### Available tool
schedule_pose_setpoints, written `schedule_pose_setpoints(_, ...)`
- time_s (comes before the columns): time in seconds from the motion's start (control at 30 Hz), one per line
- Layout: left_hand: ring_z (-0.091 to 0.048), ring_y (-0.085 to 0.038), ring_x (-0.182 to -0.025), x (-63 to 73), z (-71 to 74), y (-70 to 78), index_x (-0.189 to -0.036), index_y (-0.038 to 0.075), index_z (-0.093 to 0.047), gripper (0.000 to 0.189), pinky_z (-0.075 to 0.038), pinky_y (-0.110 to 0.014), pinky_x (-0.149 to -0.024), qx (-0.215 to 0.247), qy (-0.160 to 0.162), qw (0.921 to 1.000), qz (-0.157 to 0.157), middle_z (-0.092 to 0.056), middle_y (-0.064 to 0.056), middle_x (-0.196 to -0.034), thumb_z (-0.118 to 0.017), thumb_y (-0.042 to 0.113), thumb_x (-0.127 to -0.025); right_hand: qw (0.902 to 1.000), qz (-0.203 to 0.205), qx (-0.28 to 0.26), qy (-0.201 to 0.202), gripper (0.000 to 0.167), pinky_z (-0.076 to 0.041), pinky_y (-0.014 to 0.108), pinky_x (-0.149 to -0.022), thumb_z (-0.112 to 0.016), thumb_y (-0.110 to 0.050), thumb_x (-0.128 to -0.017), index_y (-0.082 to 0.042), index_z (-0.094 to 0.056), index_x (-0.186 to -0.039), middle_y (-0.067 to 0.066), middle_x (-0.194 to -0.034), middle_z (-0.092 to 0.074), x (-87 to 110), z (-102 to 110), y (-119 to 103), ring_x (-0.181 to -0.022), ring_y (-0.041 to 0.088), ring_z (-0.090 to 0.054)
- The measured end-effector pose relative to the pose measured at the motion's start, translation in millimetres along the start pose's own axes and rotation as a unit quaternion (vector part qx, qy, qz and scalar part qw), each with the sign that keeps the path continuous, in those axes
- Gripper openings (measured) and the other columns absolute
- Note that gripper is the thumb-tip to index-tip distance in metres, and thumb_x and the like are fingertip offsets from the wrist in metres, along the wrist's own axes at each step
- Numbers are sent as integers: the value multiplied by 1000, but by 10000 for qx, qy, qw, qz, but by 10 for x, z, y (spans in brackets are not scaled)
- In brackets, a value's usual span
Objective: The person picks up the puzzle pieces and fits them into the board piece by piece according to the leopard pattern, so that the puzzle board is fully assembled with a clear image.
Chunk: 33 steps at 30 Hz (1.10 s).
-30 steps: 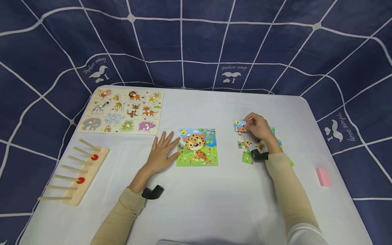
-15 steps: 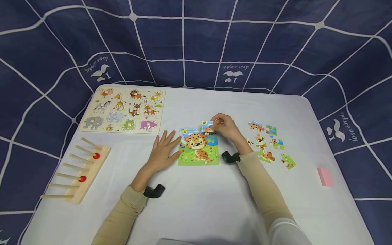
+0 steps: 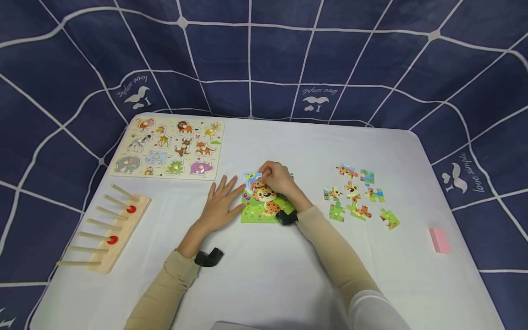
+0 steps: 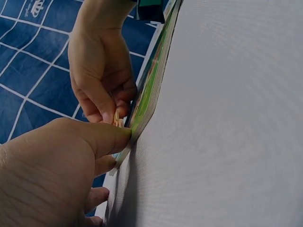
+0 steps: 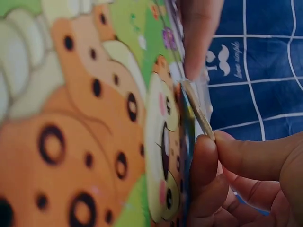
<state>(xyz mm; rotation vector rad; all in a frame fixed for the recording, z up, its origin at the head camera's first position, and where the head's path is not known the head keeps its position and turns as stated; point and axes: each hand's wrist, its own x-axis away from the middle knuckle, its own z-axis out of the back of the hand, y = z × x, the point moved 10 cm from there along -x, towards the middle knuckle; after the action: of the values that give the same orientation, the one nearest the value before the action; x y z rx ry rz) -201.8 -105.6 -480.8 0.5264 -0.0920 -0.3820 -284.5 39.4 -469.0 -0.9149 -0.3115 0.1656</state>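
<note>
A square puzzle board [image 3: 260,213] with a printed leopard lies flat in the middle of the table. My right hand [image 3: 277,178] pinches a jigsaw piece [image 5: 201,111] between thumb and finger, over the board's upper left corner. In the right wrist view the piece is seen edge-on, tilted, close against the board's surface. My left hand [image 3: 218,205] lies with fingers spread beside the board; its thumb and fingertips touch the left edge. The left wrist view shows that thumb [image 4: 113,137] against the board's rim. Part of the leopard's head is hidden under the right hand.
Several loose jigsaw pieces [image 3: 359,211] lie scattered right of the board. A pink block [image 3: 440,240] sits near the right edge. An animal peg puzzle [image 3: 167,146] is at the back left, and a wooden rack [image 3: 119,236] with pegs and two red beads stands in front of it.
From the loose pieces, my right hand has carried the jigsaw piece leftward to the board's upper left corner. The left hand has stayed at the board's left edge.
</note>
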Motion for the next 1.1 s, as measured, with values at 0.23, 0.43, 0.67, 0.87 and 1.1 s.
schedule_pose_setpoints(0.23,-6,-41,-151,-5,-3,8,-147,13,-45,59,2,-61,-119,-26,25,10000,12,-24,-15,-161,-61,33,-95,9978,208,586,209,17,-46,20,-56,-71,-10,-88,-3,-68,-103,7,-81,-67,8,-39,-54,-65,13,-59)
schedule_pose_setpoints(0.43,-6,-40,-151,-18,-21,29,-146,14,-46,56,3,-62,-118,-8,33,10000,-53,-25,-13,-161,-60,31,-95,9940,351,997,291,17,-46,21,-59,-70,-12,-88,-3,-69,-103,6,-79,-64,3,-43,-81,-66,15,-58)
schedule_pose_setpoints(0.67,-9,-42,-150,-23,4,54,-145,15,-49,55,1,-66,-116,-90,106,9998,-142,-28,-15,-160,-61,29,-94,9908,358,1249,371,17,-47,24,-64,-72,-13,-88,-3,-70,-102,7,-82,-66,20,-24,-135,-70,16,-59)
schedule_pose_setpoints(0.87,-9,-42,-150,-28,2,57,-144,16,-50,53,0,-66,-116,-133,107,9998,-143,-28,-15,-160,-60,30,-94,9893,233,1379,425,18,-45,25,-66,-73,-14,-87,-4,-70,-101,5,-82,-66,31,-25,-147,-71,16,-58)
schedule_pose_setpoints(1.1,-11,-43,-150,-30,7,59,-143,16,-51,52,-1,-67,-116,-176,181,9995,-180,-30,-16,-159,-61,30,-94,9880,171,1459,486,18,-45,31,-74,-76,-14,-83,-6,-69,-98,5,-86,-63,4,-32,-122,-79,19,-56)
